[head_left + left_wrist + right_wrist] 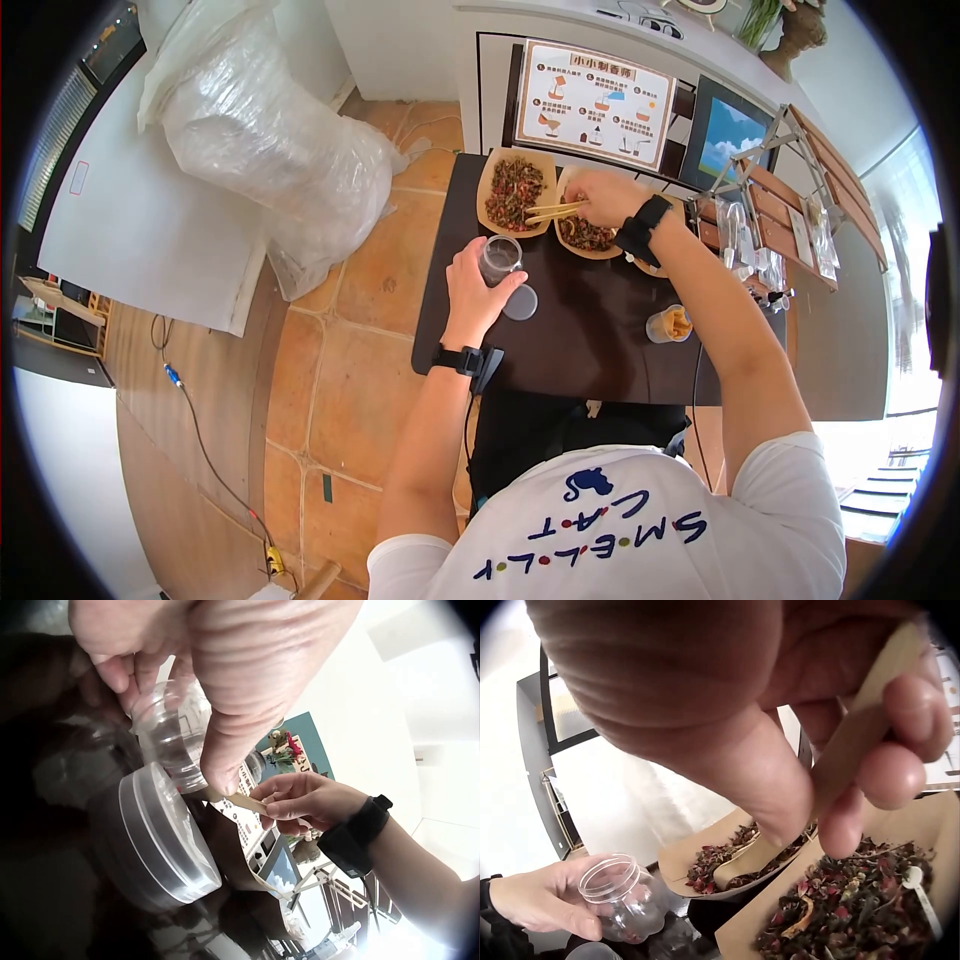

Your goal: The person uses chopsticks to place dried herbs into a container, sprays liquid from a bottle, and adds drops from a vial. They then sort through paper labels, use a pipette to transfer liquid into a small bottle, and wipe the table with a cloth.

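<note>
My left hand (475,290) holds a clear plastic jar (498,262) at the table's left side, its mouth uncovered. Right beside it on the table lies a round, translucent lid (169,832). Bamboo tongs (847,750) are pinched between the thumb and fingers of my right hand (607,197). Their tips overlap the left paper tray (676,859), which is filled with dried petals and leaves (513,190). Below the right hand is a middle paper tray (739,930) with a similar mix and a small white spoon (922,896) in it.
A third paper tray (650,268) is partly hidden by the right wrist. A cup with yellowish pieces (670,324) stands near the table's right front. An instruction sign (596,105) and a screen (735,135) stand behind. Folded wooden slats (785,215) border the right side.
</note>
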